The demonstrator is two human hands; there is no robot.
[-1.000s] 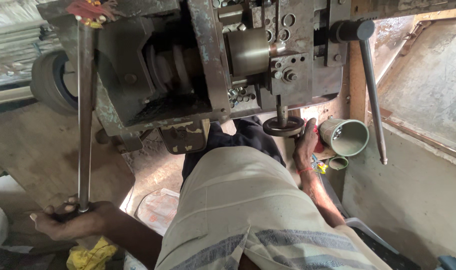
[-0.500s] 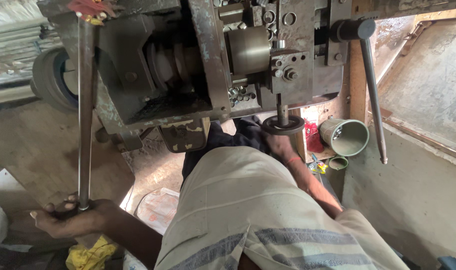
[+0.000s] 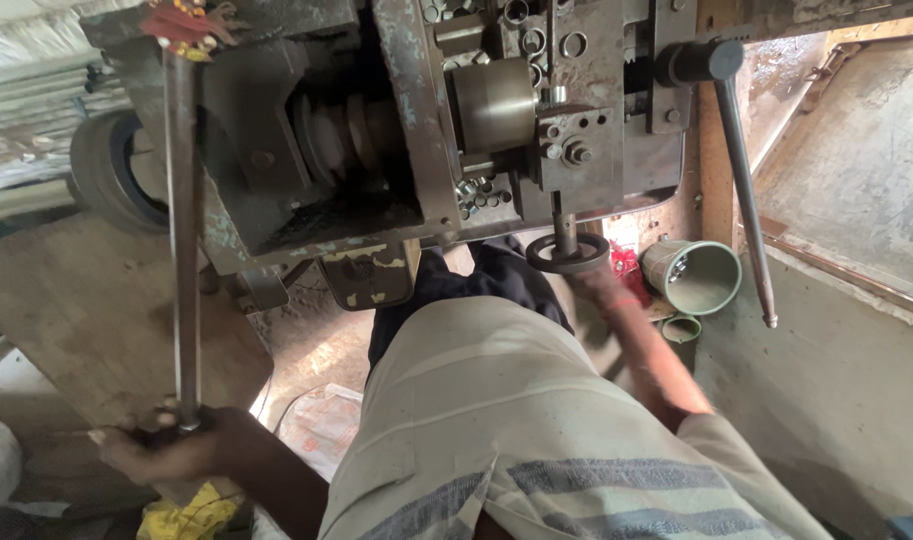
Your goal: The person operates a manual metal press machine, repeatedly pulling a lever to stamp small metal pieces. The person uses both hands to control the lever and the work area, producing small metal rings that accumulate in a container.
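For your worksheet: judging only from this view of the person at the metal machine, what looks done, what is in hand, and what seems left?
Done: small metal rings lie piled on the machine bed.
In hand: the left hand grips the end of the long lever; the right hand is at the small handwheel.
Left: cannot be judged closely; the green cup holds a few small parts, and the other lever hangs untouched.

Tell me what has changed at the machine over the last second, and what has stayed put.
The right hand moved up from beside the green cup to the small handwheel under the machine, and now rests at its rim; whether it grips it is unclear. The left hand stayed clamped on the end of the long lever. The cup and the right-side crank handle did not move.
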